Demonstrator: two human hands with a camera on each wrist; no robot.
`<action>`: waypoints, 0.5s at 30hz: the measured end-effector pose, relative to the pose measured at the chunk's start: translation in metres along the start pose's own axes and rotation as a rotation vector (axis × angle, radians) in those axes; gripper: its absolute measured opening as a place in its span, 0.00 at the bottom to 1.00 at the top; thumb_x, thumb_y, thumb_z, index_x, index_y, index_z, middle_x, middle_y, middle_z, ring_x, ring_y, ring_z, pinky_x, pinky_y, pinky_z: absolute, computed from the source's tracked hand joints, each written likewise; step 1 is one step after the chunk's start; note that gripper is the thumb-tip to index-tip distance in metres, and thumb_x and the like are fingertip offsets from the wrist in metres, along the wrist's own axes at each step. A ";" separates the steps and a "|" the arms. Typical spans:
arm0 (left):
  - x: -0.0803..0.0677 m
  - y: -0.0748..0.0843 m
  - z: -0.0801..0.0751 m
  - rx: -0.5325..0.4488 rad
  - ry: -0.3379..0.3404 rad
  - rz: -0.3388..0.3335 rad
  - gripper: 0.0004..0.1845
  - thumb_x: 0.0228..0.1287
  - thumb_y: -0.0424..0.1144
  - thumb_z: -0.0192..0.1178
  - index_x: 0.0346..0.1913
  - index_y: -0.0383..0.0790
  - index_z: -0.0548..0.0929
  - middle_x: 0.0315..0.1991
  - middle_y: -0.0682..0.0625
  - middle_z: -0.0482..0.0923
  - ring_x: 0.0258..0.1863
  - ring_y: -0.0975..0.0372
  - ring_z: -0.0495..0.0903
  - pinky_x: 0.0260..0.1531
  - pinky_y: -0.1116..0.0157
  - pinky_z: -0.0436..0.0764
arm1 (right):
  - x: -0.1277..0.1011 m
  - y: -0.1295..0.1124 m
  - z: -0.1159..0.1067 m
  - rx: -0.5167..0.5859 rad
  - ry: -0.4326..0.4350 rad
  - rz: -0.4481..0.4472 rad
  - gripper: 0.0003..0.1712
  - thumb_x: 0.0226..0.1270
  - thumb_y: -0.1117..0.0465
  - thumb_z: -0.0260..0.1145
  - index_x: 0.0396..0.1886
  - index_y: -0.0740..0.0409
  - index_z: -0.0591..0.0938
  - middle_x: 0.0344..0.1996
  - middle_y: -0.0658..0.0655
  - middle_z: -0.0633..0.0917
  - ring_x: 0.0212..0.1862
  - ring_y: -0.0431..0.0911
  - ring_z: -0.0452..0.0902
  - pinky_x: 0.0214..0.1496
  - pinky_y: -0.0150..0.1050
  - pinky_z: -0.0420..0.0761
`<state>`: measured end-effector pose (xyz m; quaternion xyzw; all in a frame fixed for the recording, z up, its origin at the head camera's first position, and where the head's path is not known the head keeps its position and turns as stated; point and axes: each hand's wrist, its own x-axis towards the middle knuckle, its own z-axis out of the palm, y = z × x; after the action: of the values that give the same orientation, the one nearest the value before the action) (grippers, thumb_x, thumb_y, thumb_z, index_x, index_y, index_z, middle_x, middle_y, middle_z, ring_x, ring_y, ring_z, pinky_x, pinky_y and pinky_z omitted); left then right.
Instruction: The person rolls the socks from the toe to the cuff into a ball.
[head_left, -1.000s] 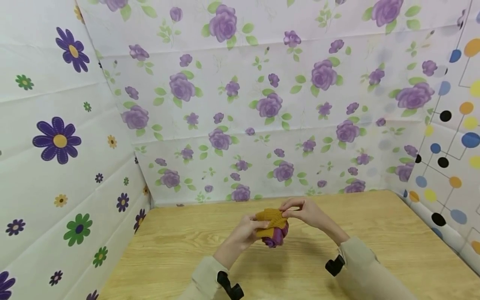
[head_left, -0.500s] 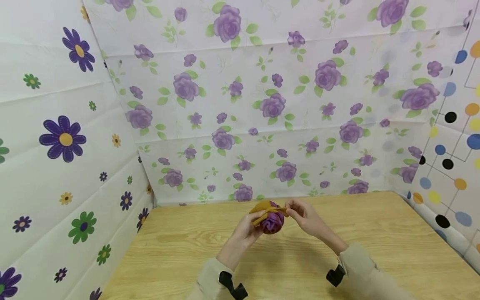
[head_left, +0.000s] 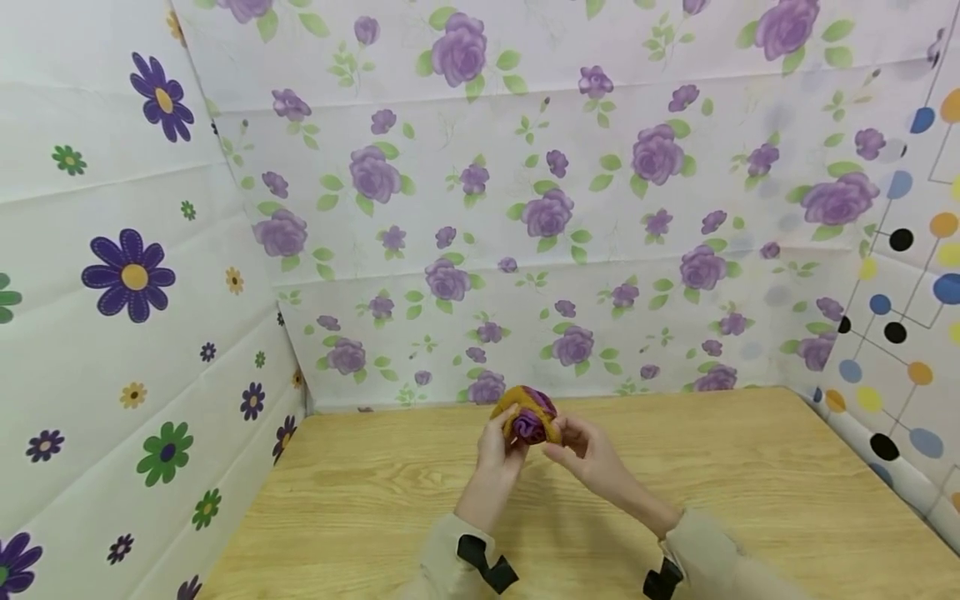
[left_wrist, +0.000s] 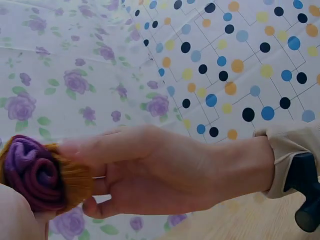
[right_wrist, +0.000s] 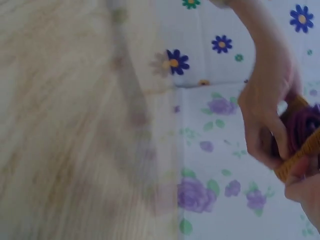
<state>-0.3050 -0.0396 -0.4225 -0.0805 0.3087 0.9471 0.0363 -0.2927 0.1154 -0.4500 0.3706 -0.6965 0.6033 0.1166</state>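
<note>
Both hands are holding a rolled sock ball (head_left: 529,419) aloft above the far middle of the wooden counter (head_left: 360,508). The left hand (head_left: 500,447) is curling its fingers around the bundle's left side, while the right hand (head_left: 583,450) is pinching its mustard outer layer from the right, thumb on top. A purple coil is showing at the ball's centre. The bundle's underside is hidden behind the fingers, and the right wrist view is blurring the counter. Both sleeves are running off the lower edge
</note>
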 end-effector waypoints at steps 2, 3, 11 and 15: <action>0.001 -0.004 0.002 0.021 0.058 0.048 0.11 0.64 0.31 0.57 0.47 0.31 0.72 0.42 0.46 0.70 0.34 0.66 0.78 0.38 0.74 0.81 | -0.001 0.000 0.009 -0.069 0.042 -0.028 0.08 0.63 0.73 0.65 0.36 0.62 0.74 0.28 0.51 0.76 0.32 0.37 0.72 0.34 0.33 0.74; 0.001 -0.006 0.003 0.040 0.084 0.074 0.09 0.64 0.32 0.59 0.44 0.32 0.74 0.38 0.47 0.72 0.32 0.67 0.77 0.36 0.75 0.81 | -0.001 0.001 0.013 -0.121 0.071 -0.061 0.10 0.61 0.73 0.66 0.35 0.60 0.74 0.27 0.51 0.74 0.31 0.37 0.70 0.34 0.34 0.73; -0.005 -0.007 0.008 0.122 0.051 0.096 0.18 0.60 0.39 0.67 0.47 0.29 0.78 0.33 0.52 0.81 0.31 0.67 0.81 0.36 0.73 0.82 | 0.010 -0.038 0.026 -0.433 0.305 -0.194 0.17 0.48 0.75 0.74 0.26 0.64 0.72 0.21 0.58 0.73 0.29 0.46 0.74 0.35 0.30 0.73; -0.007 0.006 0.000 0.278 -0.036 -0.027 0.22 0.57 0.45 0.70 0.48 0.32 0.80 0.33 0.52 0.85 0.34 0.65 0.82 0.42 0.70 0.82 | 0.016 -0.044 0.018 -0.408 0.350 -0.141 0.16 0.53 0.74 0.72 0.27 0.66 0.70 0.22 0.57 0.73 0.32 0.41 0.75 0.36 0.28 0.74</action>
<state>-0.2983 -0.0442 -0.4178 -0.0617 0.4349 0.8960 0.0651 -0.2696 0.0926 -0.4113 0.2771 -0.7453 0.4960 0.3489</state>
